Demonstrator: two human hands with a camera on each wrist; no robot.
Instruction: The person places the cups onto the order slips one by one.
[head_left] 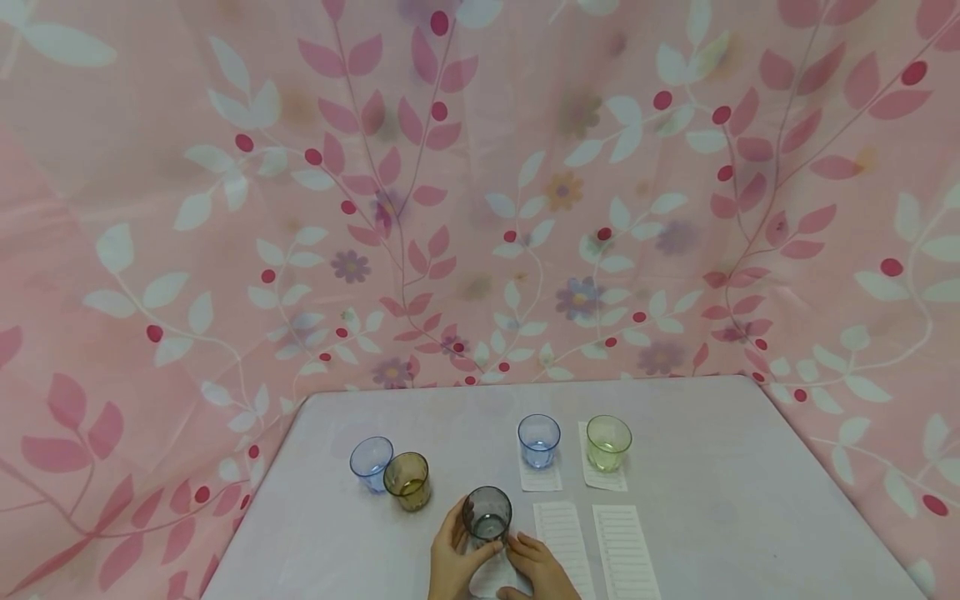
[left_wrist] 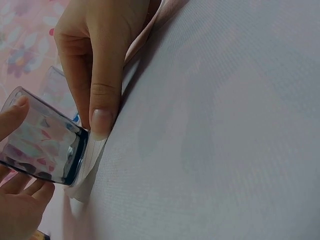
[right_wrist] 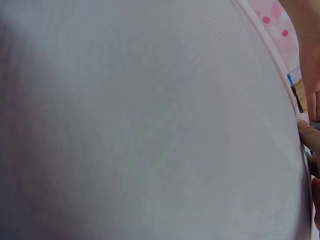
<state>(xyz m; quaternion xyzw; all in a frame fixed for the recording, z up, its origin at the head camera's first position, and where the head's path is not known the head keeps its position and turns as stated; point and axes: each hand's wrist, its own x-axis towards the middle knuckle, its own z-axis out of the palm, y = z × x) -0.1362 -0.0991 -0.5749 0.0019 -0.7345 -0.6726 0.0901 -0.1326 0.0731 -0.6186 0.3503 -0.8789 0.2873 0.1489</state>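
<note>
Head view: left hand (head_left: 452,557) curled round transparent, round-rimmed grey tumbler (head_left: 487,512); right hand (head_left: 542,572) by base, grip unclear; tabletop (head_left: 337,542) spreads left of fingers, edge well off.

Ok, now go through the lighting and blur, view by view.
Head: soft, fairly even light, smoky gray glass easy to make out; left wrist: dimmer, tilted, with the pale tabletop hazy; right wrist: mostly blurred tabletop, darker along the left edge.
</note>
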